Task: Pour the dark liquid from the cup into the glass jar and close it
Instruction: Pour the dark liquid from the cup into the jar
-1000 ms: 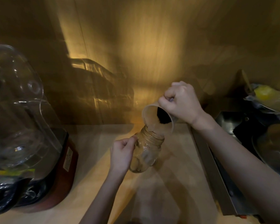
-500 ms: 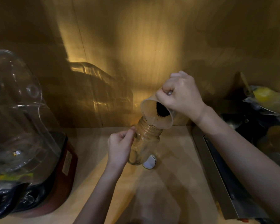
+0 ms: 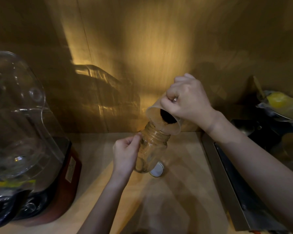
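A clear glass jar [image 3: 152, 149] with a threaded neck is tilted above the wooden counter [image 3: 179, 191], and my left hand [image 3: 125, 154] grips its left side. My right hand [image 3: 186, 102] holds a translucent plastic cup [image 3: 162, 120] tipped steeply, its rim resting over the jar's mouth. A dark mass sits inside the cup near the rim, and brownish residue coats the cup wall and the jar's inside. The jar's round white lid [image 3: 157, 171] lies flat on the counter just behind the jar's base.
A blender with a clear plastic cover [image 3: 20, 115] and a red base [image 3: 69, 173] stands at the left. A metal sink edge [image 3: 227, 183] runs along the right, with dishes and a plastic-wrapped yellow item [image 3: 281, 102] behind it. A wooden wall rises at the back.
Both hands have lifted the jar and cup a little off the counter, uncovering the white lid below. The cup is tipped further over the jar's mouth.
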### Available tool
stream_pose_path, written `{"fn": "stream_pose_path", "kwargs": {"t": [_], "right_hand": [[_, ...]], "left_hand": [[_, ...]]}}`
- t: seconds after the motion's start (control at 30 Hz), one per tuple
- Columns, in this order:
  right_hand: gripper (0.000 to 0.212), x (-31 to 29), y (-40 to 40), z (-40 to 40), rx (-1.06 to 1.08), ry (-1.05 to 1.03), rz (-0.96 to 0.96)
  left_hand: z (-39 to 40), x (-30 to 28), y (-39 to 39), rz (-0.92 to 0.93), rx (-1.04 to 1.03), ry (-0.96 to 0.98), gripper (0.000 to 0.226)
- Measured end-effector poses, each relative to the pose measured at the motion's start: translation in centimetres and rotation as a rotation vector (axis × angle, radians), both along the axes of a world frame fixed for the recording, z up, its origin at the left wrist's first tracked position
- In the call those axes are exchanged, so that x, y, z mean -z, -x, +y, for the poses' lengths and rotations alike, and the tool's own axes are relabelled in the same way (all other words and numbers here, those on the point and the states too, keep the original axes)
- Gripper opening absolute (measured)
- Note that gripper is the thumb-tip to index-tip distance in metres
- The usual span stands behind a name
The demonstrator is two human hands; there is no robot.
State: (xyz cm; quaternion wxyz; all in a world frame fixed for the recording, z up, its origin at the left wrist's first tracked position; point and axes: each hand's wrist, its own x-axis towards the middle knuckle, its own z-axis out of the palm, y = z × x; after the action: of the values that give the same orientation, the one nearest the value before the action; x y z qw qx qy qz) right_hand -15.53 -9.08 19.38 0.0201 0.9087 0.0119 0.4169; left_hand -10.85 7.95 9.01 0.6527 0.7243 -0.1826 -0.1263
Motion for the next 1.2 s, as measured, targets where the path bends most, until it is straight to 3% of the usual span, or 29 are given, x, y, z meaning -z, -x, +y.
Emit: {"fn": "stream_pose_path", "kwargs": {"t": [1.2], "right_hand": [[0.030, -1.7, -0.7, 0.6, -0.076, 0.108, 0.053]], "left_hand": [[0.0, -0.9, 0.3, 0.244, 0.024, 0.108, 0.040]]}}
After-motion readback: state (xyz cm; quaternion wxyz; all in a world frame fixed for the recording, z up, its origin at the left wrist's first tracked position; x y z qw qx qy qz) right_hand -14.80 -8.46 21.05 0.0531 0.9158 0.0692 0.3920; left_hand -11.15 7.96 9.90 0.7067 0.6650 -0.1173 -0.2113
